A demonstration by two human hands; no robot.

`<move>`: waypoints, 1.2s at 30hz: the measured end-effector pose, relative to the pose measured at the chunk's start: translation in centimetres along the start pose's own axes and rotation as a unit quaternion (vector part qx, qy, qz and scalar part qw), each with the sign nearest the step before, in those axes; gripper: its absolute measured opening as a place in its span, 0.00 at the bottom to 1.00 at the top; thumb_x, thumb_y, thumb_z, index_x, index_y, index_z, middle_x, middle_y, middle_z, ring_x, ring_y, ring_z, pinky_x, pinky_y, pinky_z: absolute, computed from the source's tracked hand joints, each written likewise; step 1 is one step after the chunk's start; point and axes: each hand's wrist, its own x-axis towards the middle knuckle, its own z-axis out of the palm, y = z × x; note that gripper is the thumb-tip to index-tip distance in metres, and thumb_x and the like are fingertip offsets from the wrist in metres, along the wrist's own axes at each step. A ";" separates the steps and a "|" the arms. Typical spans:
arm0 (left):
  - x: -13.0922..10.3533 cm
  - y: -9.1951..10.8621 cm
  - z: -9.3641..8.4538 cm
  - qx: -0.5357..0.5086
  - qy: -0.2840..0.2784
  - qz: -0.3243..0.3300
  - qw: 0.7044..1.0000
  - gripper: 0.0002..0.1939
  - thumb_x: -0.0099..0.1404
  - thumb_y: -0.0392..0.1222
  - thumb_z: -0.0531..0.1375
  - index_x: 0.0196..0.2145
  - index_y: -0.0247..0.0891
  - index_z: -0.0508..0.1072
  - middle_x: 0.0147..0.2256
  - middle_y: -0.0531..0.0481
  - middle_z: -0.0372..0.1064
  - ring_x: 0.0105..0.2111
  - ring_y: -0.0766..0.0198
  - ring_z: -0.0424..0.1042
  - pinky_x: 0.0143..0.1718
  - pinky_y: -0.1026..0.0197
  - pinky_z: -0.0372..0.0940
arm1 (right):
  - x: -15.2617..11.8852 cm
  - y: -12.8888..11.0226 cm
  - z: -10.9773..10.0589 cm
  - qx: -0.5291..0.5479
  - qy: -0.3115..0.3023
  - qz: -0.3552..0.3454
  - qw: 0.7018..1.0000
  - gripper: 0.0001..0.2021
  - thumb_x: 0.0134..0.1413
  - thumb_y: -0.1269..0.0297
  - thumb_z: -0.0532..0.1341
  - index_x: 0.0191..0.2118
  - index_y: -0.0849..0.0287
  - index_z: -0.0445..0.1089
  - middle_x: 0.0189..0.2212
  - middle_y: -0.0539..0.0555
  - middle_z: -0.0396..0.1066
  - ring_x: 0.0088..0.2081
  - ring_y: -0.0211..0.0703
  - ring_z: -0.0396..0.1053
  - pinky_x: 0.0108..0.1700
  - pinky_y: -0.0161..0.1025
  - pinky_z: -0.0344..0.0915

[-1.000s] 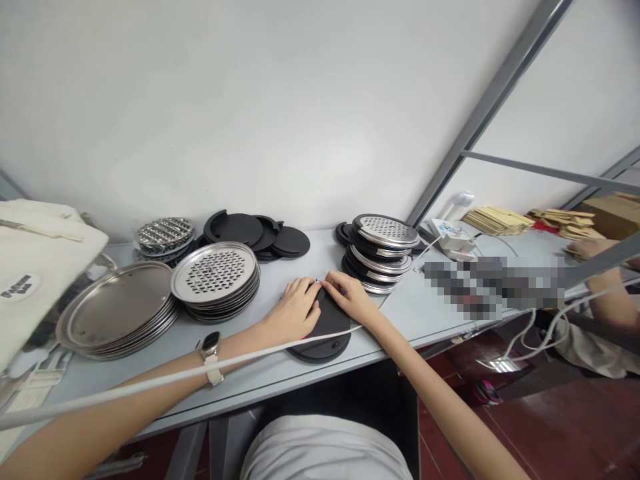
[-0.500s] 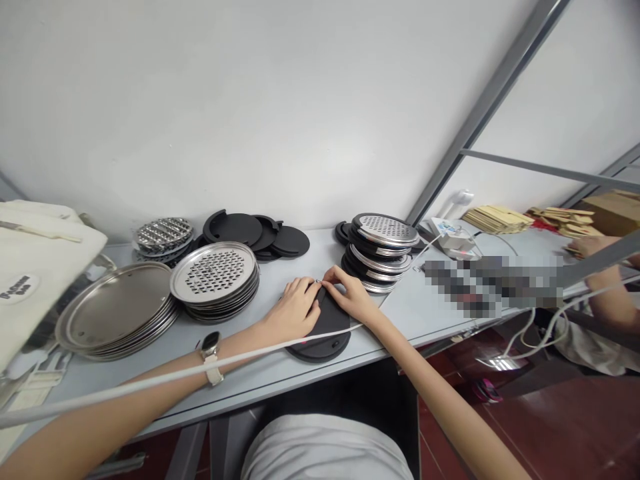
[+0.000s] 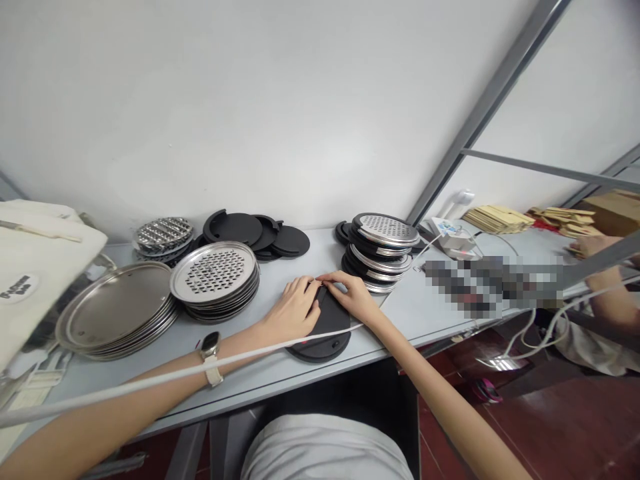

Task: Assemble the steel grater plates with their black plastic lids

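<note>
A flat black round base lies on the table in front of me, its near edge by the table's front. My left hand, with a watch at the wrist, rests across its left side, fingers closed over the far edge. From the right, my right hand grips the same far edge, thumb and fingers bent close to the left fingertips. Whatever small part lies between the fingertips is too hidden to make out. Left of my hands is a stack of round metal grater plates.
Wide metal discs are stacked at the left beside a pale bag. Black round lids lie behind. To the right rises a stack of graters with black rims. A white cable crosses in front of my arms. A co-worker's hand is far right.
The fingers of my right hand have shifted slightly left and flattened along the base's far edge. My left hand and the base stay nearly in place.
</note>
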 end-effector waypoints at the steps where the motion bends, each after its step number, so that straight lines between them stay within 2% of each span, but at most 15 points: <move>1: -0.1 0.4 -0.2 0.022 0.005 -0.001 1.000 0.20 0.64 0.36 0.48 0.54 0.34 0.59 0.51 0.39 0.58 0.51 0.54 0.60 0.52 0.49 0.60 | 0.0 0.0 0.0 -0.003 0.001 0.001 1.000 0.10 0.59 0.69 0.55 0.43 0.56 0.72 0.39 0.53 0.74 0.42 0.43 0.72 0.47 0.39 0.66; 3: -0.6 1.6 -0.9 0.071 0.015 0.010 0.997 0.21 0.64 0.37 0.48 0.54 0.32 0.59 0.55 0.35 0.55 0.53 0.50 0.58 0.53 0.46 0.57 | 0.0 0.0 0.0 -0.004 0.002 0.004 1.000 0.10 0.59 0.68 0.55 0.42 0.56 0.73 0.39 0.53 0.75 0.42 0.43 0.72 0.46 0.39 0.66; 4: -1.0 2.3 -1.1 0.084 0.013 0.016 0.996 0.20 0.65 0.38 0.48 0.54 0.33 0.59 0.54 0.36 0.56 0.53 0.50 0.58 0.53 0.46 0.57 | 0.1 -0.1 0.0 -0.003 0.002 0.005 1.000 0.10 0.59 0.68 0.55 0.42 0.56 0.73 0.38 0.53 0.75 0.41 0.43 0.72 0.45 0.39 0.66; 7: -2.5 4.4 -1.3 0.081 -0.034 0.047 0.995 0.19 0.68 0.43 0.45 0.53 0.35 0.62 0.54 0.38 0.59 0.53 0.50 0.60 0.53 0.48 0.57 | 0.2 -0.4 -0.1 0.001 0.006 0.010 1.000 0.08 0.59 0.67 0.56 0.40 0.57 0.73 0.37 0.53 0.75 0.40 0.42 0.72 0.44 0.38 0.66; 10: -3.9 5.2 -0.4 0.105 -0.046 0.095 0.989 0.28 0.68 0.53 0.46 0.60 0.33 0.54 0.60 0.33 0.52 0.61 0.43 0.50 0.56 0.44 0.53 | 0.3 -0.7 -0.2 0.003 0.008 0.016 1.000 0.06 0.59 0.65 0.57 0.37 0.57 0.71 0.34 0.52 0.74 0.36 0.41 0.71 0.41 0.37 0.66; 12: -4.3 5.1 0.4 0.123 -0.043 0.109 0.985 0.29 0.68 0.51 0.47 0.61 0.33 0.52 0.61 0.31 0.48 0.63 0.43 0.46 0.57 0.45 0.51 | 0.3 -0.8 -0.2 0.000 0.007 0.018 1.000 0.06 0.60 0.65 0.56 0.36 0.58 0.70 0.31 0.51 0.73 0.33 0.39 0.70 0.38 0.36 0.65; 16: -4.0 4.4 1.0 0.128 -0.044 0.119 0.984 0.26 0.67 0.48 0.49 0.60 0.36 0.54 0.62 0.32 0.49 0.62 0.42 0.47 0.57 0.46 0.53 | 0.3 -0.9 -0.2 -0.013 0.008 0.021 1.000 0.06 0.60 0.66 0.56 0.34 0.58 0.68 0.28 0.50 0.71 0.31 0.38 0.69 0.36 0.35 0.64; 25: -3.6 4.2 0.7 0.089 -0.048 0.145 0.984 0.27 0.63 0.42 0.52 0.59 0.34 0.55 0.60 0.31 0.52 0.62 0.42 0.48 0.56 0.45 0.55 | 0.3 -0.9 -0.3 -0.042 0.027 0.006 0.999 0.07 0.60 0.64 0.54 0.33 0.58 0.66 0.30 0.52 0.68 0.33 0.41 0.66 0.39 0.38 0.63; 31: -3.4 4.5 0.2 0.078 -0.076 0.186 0.977 0.25 0.62 0.39 0.53 0.57 0.38 0.59 0.59 0.37 0.55 0.60 0.44 0.53 0.56 0.47 0.55 | 0.4 -0.9 -0.2 -0.029 0.025 0.014 0.999 0.06 0.60 0.67 0.55 0.33 0.58 0.66 0.28 0.51 0.68 0.31 0.39 0.66 0.37 0.36 0.62; 36: -3.4 4.3 0.1 0.058 -0.089 0.187 0.977 0.25 0.63 0.38 0.52 0.58 0.39 0.59 0.60 0.40 0.54 0.60 0.45 0.52 0.56 0.47 0.54 | 0.4 -0.8 -0.2 -0.042 0.018 0.032 0.998 0.05 0.60 0.67 0.55 0.32 0.58 0.66 0.26 0.50 0.67 0.28 0.38 0.65 0.33 0.35 0.61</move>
